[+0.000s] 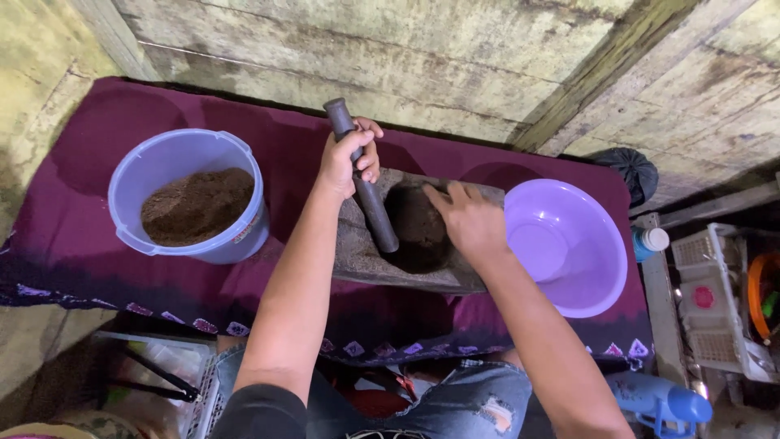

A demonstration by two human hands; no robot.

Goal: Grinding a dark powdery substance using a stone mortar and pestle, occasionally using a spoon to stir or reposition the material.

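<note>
A dark purple cloth (97, 211) with a patterned near hem is covering a low surface that is sitting against a worn, stained plank wall (390, 57). At the left of the cloth a pale blue bucket (231, 236) is standing upright, partly filled with brown powder (195, 207). At the right an empty lilac basin (569, 244) is resting just beside a grey stone mortar (357, 252), which is lying in the middle of the cloth. The mortar's hollow is holding dark ground material (418, 232). Farther right, off the cloth, a white plastic crate (719, 325) and a black bag (638, 171) are sitting near the wall, and a blue bottle (662, 402) is lying near the person's knee.

The left hand (345, 162) is reaching out from the near side with the forearm stretched nearly straight, its fingers wrapped tight around the upper part of a dark pestle (374, 211). The pestle is tilting, its top leaning far and left, its lower end sitting at the left edge of the hollow. The right hand (471, 223) is coming in from the near right, palm down, fingers close together and lying over the right rim of the mortar, touching the stone at the edge of the dark material and gripping nothing.
</note>
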